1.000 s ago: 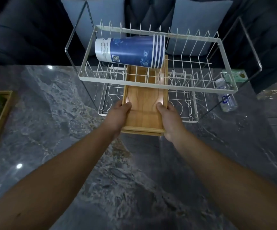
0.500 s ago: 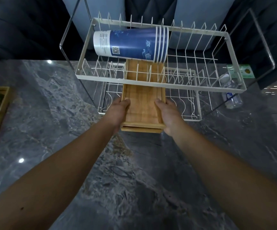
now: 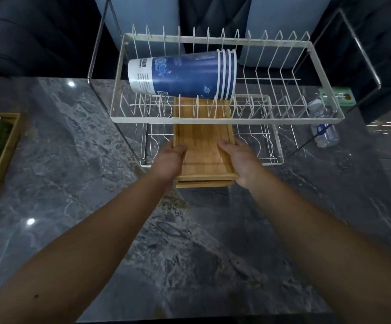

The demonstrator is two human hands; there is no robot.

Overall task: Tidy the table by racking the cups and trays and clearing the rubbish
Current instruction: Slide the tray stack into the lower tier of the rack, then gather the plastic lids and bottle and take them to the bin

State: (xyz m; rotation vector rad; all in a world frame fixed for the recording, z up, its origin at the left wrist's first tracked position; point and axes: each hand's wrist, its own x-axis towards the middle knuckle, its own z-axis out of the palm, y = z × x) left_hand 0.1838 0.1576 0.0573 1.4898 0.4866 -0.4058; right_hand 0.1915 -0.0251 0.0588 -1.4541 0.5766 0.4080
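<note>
A white two-tier wire rack stands on the marble table. A stack of blue and white paper cups lies on its side in the upper tier. Wooden trays, stacked, rest lengthwise in the lower tier, their far end under the upper tier and their near end sticking out over the front. My left hand grips the trays' left edge and my right hand grips the right edge.
A wooden tray holding packets sits at the table's left edge. A clear plastic bottle and a green packet lie behind the rack's right end. Dark sofa cushions stand beyond the table.
Both hands have pushed the wooden trays further into the rack's lower tier. My view has come closer to the rack.
</note>
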